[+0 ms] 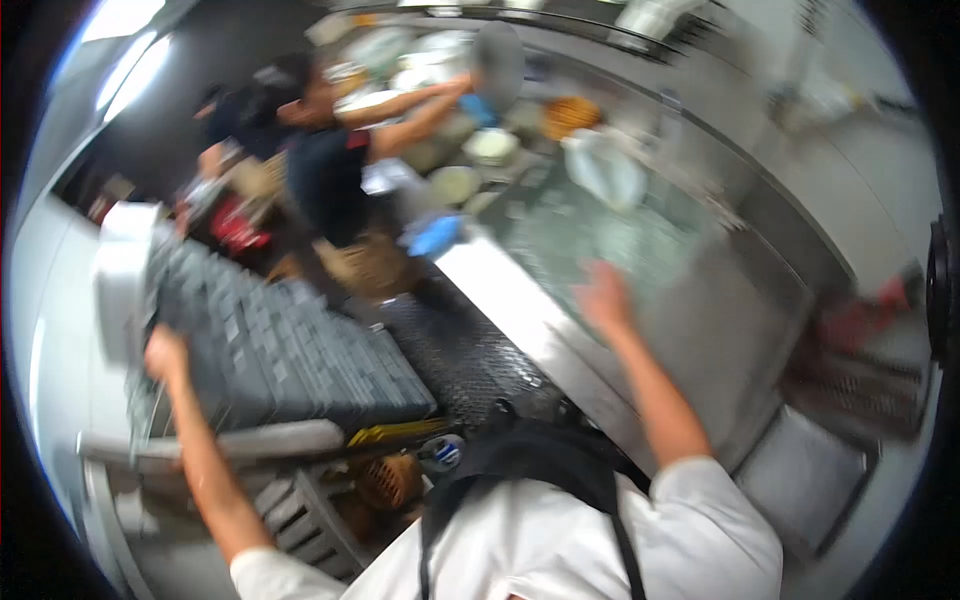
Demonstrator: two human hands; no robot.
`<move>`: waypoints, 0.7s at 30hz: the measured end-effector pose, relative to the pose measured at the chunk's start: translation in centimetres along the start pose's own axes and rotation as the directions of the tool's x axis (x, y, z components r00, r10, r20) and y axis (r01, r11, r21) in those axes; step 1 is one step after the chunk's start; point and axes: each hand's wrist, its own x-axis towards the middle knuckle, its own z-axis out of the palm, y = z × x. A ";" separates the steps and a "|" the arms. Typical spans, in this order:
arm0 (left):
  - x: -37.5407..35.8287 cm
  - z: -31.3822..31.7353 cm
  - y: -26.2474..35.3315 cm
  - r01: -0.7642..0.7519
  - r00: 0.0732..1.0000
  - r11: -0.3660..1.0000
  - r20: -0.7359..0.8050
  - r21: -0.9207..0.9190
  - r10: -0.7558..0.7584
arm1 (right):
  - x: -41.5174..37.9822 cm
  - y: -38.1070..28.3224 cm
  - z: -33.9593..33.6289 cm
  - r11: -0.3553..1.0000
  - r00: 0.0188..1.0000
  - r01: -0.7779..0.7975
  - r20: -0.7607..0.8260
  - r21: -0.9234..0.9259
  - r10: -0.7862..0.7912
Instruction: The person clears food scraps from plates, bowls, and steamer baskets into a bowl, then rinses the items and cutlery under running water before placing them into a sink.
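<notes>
At the left, my left hand [165, 355] is closed at the lower edge of a white tub [122, 285] that stands on its side. The tub is against the end of a long row of nested grey containers [280, 340]. My right hand [605, 297] is over a steel sink [725, 345] with cloudy water in it; motion blurs the fingers, but they look apart with nothing between them. Beyond that hand, a pale translucent bowl or bag [607, 172] sits at the sink's far side.
Another person [335, 170] stands at the counter ahead, arms stretched to a round grey lid or pan [498, 65]. Bowls [455, 185] and an orange basket [570, 118] are close by. A dark wet floor mat [460, 345] lies between sink and containers. A grey crate [310, 515] stands below left.
</notes>
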 end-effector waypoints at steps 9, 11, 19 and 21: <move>-1.8 0.9 -7.2 0.049 0.988 0.997 -0.146 -0.062 -0.058 | -14.5 32.4 -23.6 0.205 0.786 -0.611 -0.555 -0.765 0.270; -2.4 0.3 -6.6 0.087 0.992 0.994 -0.090 -0.058 -0.092 | -16.0 25.9 -23.4 0.189 0.749 -0.646 -0.567 -0.740 0.343; -2.7 -2.8 -4.4 0.146 0.985 0.988 0.081 0.048 -0.149 | -16.6 22.2 -22.3 0.137 0.819 -0.506 -0.425 -0.852 0.384; -2.7 -2.9 -4.3 0.139 0.987 0.989 0.072 0.056 -0.143 | -16.4 22.0 -22.6 0.147 0.819 -0.508 -0.424 -0.848 0.386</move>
